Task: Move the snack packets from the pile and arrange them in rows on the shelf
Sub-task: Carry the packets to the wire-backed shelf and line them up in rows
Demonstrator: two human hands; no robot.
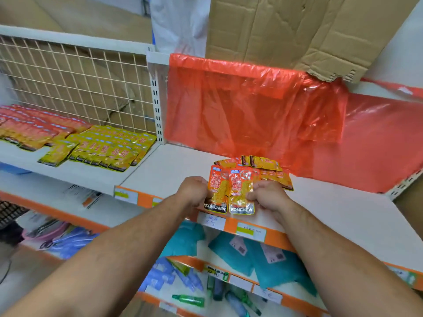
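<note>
Two orange-and-yellow snack packets with "KONCHEW" on a black band lie side by side near the front edge of the white shelf [174,165]. My left hand [193,191] grips the left packet [218,193] at its left edge. My right hand [266,194] pinches the right packet [240,195] at its right edge. Just behind them sits a small pile of the same packets [267,168], overlapping and turned at different angles. On the neighbouring shelf to the left, yellow packets [109,148] and red packets [34,126] lie in overlapping rows.
A red plastic sheet [263,106] hangs behind the pile and spreads over the shelf's right side. Cardboard [297,30] leans above it. A wire mesh panel [75,81] backs the left shelf. Lower shelves hold teal bags [274,264], blue items and green bottles.
</note>
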